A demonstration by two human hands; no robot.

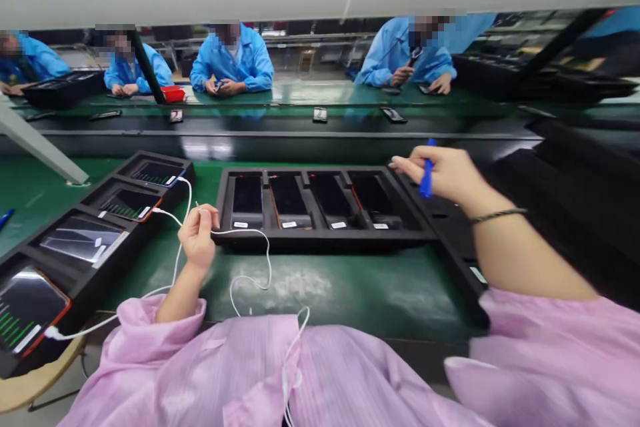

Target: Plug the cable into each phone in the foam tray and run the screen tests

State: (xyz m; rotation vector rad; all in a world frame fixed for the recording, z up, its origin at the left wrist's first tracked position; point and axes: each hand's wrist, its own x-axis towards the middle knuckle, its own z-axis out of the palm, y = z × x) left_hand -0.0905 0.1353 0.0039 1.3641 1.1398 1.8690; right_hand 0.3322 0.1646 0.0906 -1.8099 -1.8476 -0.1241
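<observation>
The green bench (320, 287) runs across the view, with people in blue coats (233, 63) seated beyond it. On it, in front of the wearer, lies the middle tray (325, 235), black and set crosswise. The left tray (113, 253), also black, slants toward the wearer on the left, and dark trays (575, 193) are piled at the right.

The right arm comes in from the lower right, its forearm slanting up and to the left out of a pink sleeve (545, 340). The right hand (447, 170) is raised above the right end of the middle tray, knuckles up, thumb and forefinger pointing left, the other fingers curled in. It grasps the blue pen (427, 170), which stands nearly upright among the fingers. The left forearm is shorter in view and rises steeply; the left hand (199, 237) is upright just beside the left end of the middle tray, fingers bent, thumb and fingertips pinching the end of a white cable (269, 267).

Four dark phones (247, 197) lie side by side in the middle tray, each with a white label near its lower edge. Four lit phones (30, 310) lie in the left tray, three joined to white leads (190, 197). A thin bracelet (500, 215) circles the right wrist. A small metal plug (197, 205) shows above the left fingertips.
</observation>
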